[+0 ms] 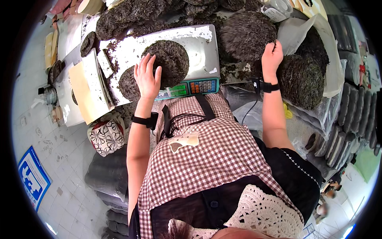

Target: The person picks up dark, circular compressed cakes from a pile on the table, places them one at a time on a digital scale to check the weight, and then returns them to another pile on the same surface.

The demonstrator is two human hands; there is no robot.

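My right hand (272,58) is closed on the edge of a dark round cake of dried seaweed (247,36), which is smeared by motion. My left hand (147,77) has its fingers stretched out, lying at the edge of another round dried seaweed cake (170,59). That cake rests on the steel pan of a digital scale (203,59). Partly under my left hand, one more seaweed cake (129,84) sits at the pan's left side. The scale's green panel and keypad (203,86) face me. Black bands circle both wrists.
At the right, an opened clear plastic bag (332,75) holds more seaweed cakes (303,81). A heap of seaweed cakes (137,16) lines the back. Paper sheets (85,93) lie at the left, beside seaweed crumbs. A thin cable (250,109) hangs near my right arm.
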